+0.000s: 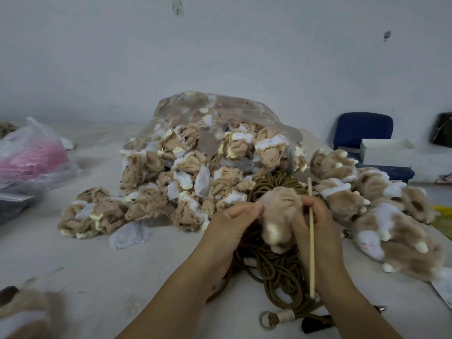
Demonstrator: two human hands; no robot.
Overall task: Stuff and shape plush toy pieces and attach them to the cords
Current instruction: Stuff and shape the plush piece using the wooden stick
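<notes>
A tan plush paw piece (278, 216) with pale claw tips is held between both hands above a heap of brown cords (269, 265). My left hand (232, 223) pinches its left edge with thumb and fingers. My right hand (315, 216) grips the piece's right side and also holds a thin wooden stick (311, 241), which stands nearly upright. A metal ring with white wrapping (276, 318) ends one cord near the table's front.
A clear bag (208, 148) spills several inside-out tan plush pieces across the table's middle. Finished fluffy paws (381, 211) pile at the right. A bag with pink material (31, 157) lies at the left. A blue chair (364, 133) and white box (386, 152) stand behind.
</notes>
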